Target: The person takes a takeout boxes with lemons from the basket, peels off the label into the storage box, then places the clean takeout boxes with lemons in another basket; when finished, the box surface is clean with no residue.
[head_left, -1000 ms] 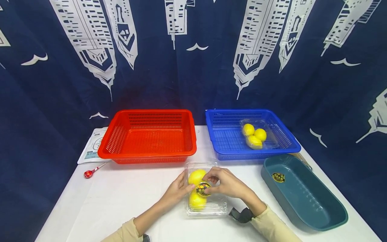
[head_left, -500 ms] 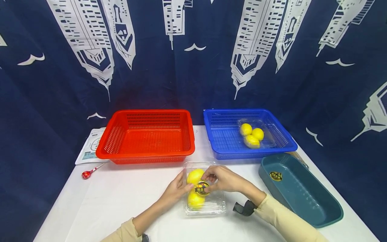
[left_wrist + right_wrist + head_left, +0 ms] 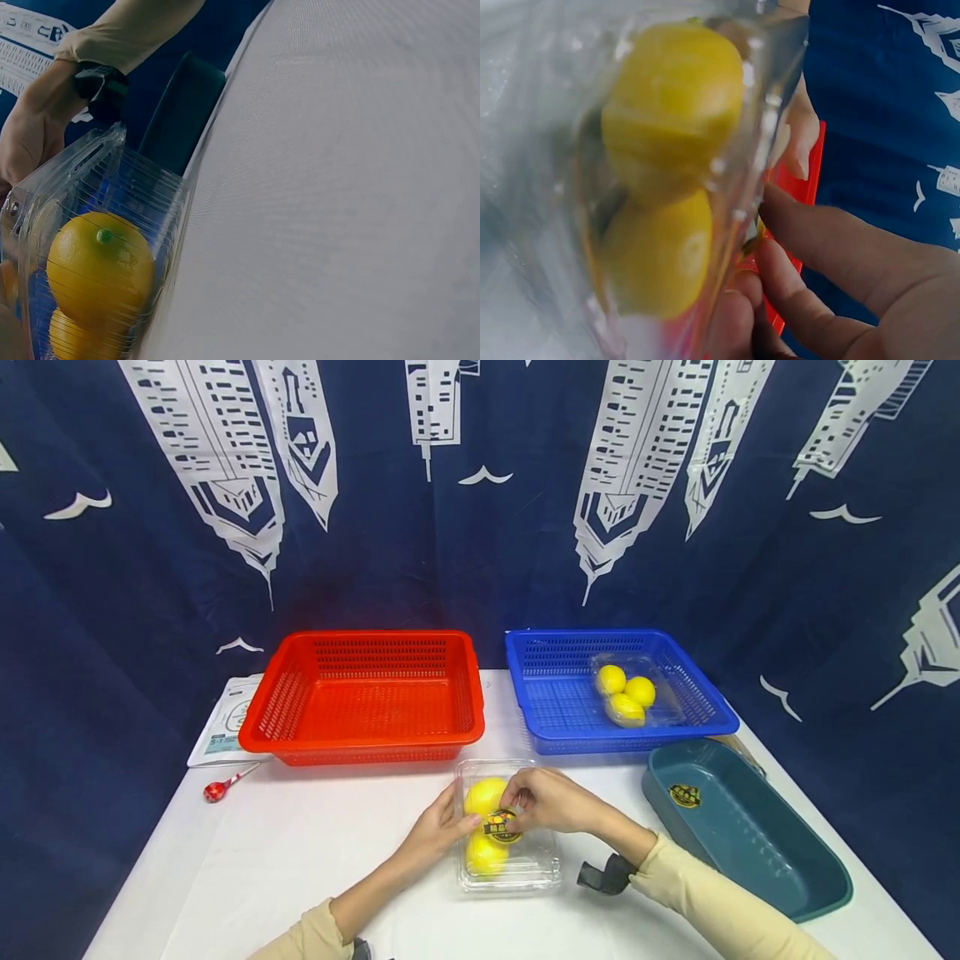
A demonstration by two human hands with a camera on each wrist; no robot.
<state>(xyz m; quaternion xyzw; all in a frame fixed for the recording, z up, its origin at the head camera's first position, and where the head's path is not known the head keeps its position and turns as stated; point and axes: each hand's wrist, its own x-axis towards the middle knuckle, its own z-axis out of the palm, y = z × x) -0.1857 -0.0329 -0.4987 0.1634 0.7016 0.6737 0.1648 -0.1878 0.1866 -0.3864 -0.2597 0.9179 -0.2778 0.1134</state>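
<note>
A clear plastic clamshell box [image 3: 534, 870] lies on the white table with yellow lemons [image 3: 486, 856] inside. On its lid sits a round black-and-gold sticker [image 3: 498, 828]. My left hand [image 3: 435, 828] holds the box by its left side, thumb across the lid at the sticker's edge. My right hand [image 3: 557, 802] is over the lid, thumb and forefinger pinching at the sticker's right side and covering part of it. The right wrist view shows those fingers [image 3: 810, 225] together beside the lid. Through the box wall, the left wrist view shows a lemon [image 3: 101, 262] with a green tip.
Behind the box stand a red basket [image 3: 360, 748] and a blue basket [image 3: 540, 727], which holds another clear box of lemons [image 3: 626, 708]. A dark green tub [image 3: 757, 835] is at the right. A red lollipop [image 3: 216, 791] and a white pouch [image 3: 223, 727] lie at the left.
The right thumb and forefinger have shifted slightly against the sticker, with more of its right side covered. The left hand and box keep their place; the head view swung slightly.
</note>
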